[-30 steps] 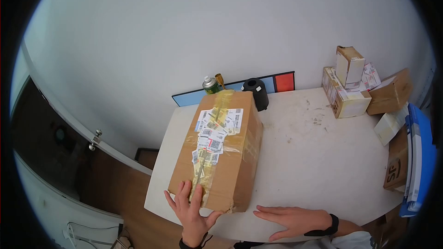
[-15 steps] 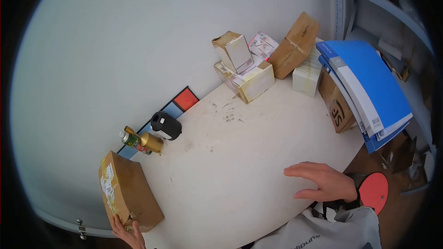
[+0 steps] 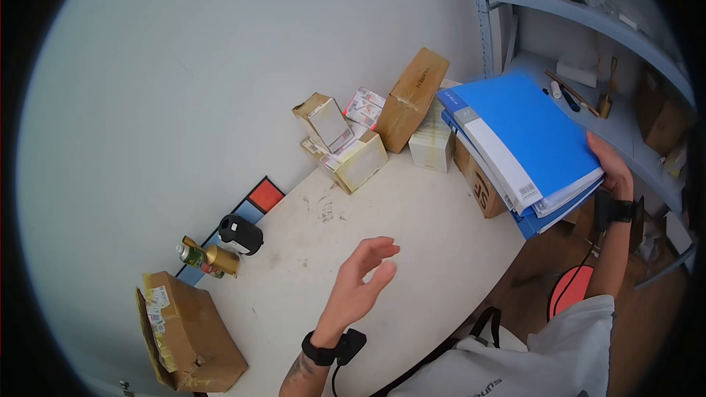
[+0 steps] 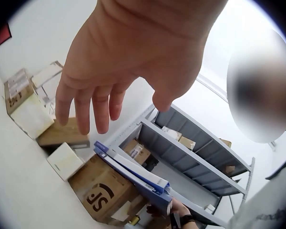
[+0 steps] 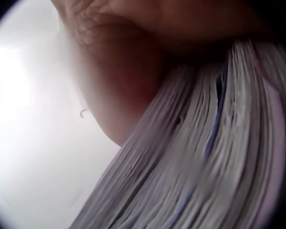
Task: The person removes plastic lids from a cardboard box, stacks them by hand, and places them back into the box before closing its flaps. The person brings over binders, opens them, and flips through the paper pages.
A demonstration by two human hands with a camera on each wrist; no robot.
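My right hand (image 3: 612,162) grips the right edge of a stack of blue folders (image 3: 533,132), its thumb on the top cover. In the right wrist view that hand lies close against the folders' page edges (image 5: 200,138), and its other fingers are hidden. The stack rests on a cardboard box marked SF (image 3: 482,184) at the table's right end. Over the middle of the table, my left hand (image 3: 359,279) holds nothing, its fingers loosely bent and spread from the thumb. The left wrist view shows its fingers (image 4: 102,109) hanging down, with the folders beyond.
A big taped cardboard box (image 3: 198,338) stands at the table's left end. Behind it are a spray can (image 3: 193,256), a gold cup (image 3: 222,259) and a black cylinder (image 3: 241,234). Several small boxes (image 3: 357,162) are piled by the wall. A grey metal shelf (image 3: 588,11) rises at right.
The head view has turned to the right. My left hand has left the big box and come over the table. My right hand has moved from above the table to the folders.
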